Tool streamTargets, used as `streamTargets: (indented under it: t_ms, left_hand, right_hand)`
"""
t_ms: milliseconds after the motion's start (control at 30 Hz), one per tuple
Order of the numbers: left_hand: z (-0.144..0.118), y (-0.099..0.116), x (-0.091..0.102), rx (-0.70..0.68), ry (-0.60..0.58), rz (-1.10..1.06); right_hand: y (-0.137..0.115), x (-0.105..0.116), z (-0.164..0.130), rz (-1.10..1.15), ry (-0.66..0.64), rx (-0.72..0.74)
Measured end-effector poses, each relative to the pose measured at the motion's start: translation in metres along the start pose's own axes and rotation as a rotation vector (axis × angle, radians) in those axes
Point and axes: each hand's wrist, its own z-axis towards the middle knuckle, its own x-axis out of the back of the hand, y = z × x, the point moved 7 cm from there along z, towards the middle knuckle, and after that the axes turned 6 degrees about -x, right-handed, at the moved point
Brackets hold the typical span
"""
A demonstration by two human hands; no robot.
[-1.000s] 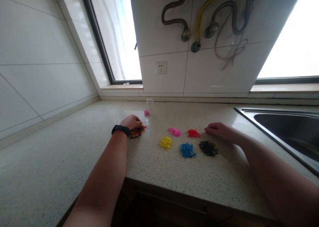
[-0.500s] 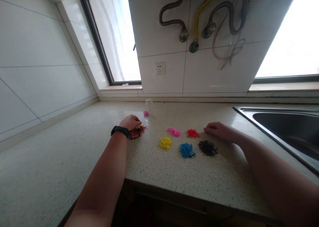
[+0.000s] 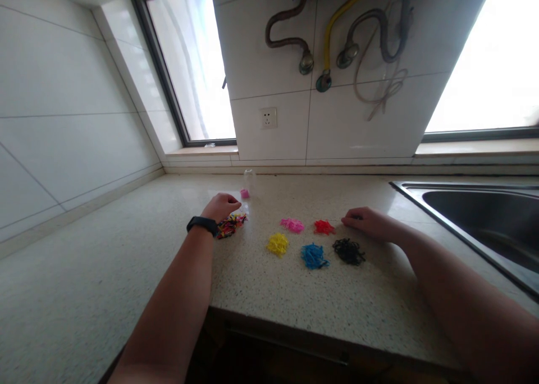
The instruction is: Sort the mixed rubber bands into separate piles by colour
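Observation:
My left hand (image 3: 222, 205), with a black band on its wrist, is over a mixed pile of small multicoloured rubber bands (image 3: 231, 225). Its thumb and forefinger are pinched together; anything between them is too small to make out. On the counter to the right, my right hand (image 3: 364, 222) rests with fingers curled, their inside hidden. Beside it lie a red pile (image 3: 324, 227) and a black pile (image 3: 348, 251) of bands. Pink (image 3: 292, 225), yellow (image 3: 277, 244) and blue (image 3: 314, 256) piles lie between the hands.
A clear container (image 3: 250, 179) and a small pink lid-like piece (image 3: 245, 193) stand behind my left hand. The speckled counter (image 3: 261, 294) ends at a front edge near me. A metal sink (image 3: 471, 204) is on the right. A socket (image 3: 268, 118) and hoses are on the wall.
My left hand has risen slightly off the mixed pile, and more of the bands show beneath it. My right hand stays in place. The whole view has shifted a little.

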Motion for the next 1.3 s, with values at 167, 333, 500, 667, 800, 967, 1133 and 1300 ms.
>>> streamTargets:
  t_ms: [167,333,500,667,800,967,1133,1300]
  left_hand:
    - [0.000,0.022,-0.004,-0.049,0.091,-0.189]
    - [-0.008,0.063,-0.021,-0.040,0.110,-0.527]
    - [-0.024,0.113,-0.044,-0.088,0.005,-0.814]
    - [-0.036,0.142,-0.055,-0.149,-0.065,-0.992]
    - [-0.042,0.151,-0.055,-0.189,-0.093,-1.034]
    - [-0.045,0.155,-0.051,-0.239,-0.077,-1.065]
    - [-0.047,0.158,-0.048,-0.280,-0.075,-1.005]
    - [-0.049,0.161,-0.048,-0.334,-0.088,-0.983]
  right_hand:
    - [-0.003,-0.001,-0.001,-0.008,-0.006,0.001]
    - [-0.001,-0.001,0.001,-0.001,-0.007,0.007]
    - [-0.001,-0.001,0.001,-0.022,0.007,0.009]
    - [-0.005,0.000,-0.002,-0.025,0.011,0.025]
    - [-0.006,0.001,-0.004,-0.032,0.009,0.015]
    - [-0.009,0.003,-0.005,-0.039,0.025,0.013]
    - [-0.011,0.003,-0.005,-0.054,0.023,0.028]
    - [-0.011,0.002,-0.004,-0.056,0.019,0.026]
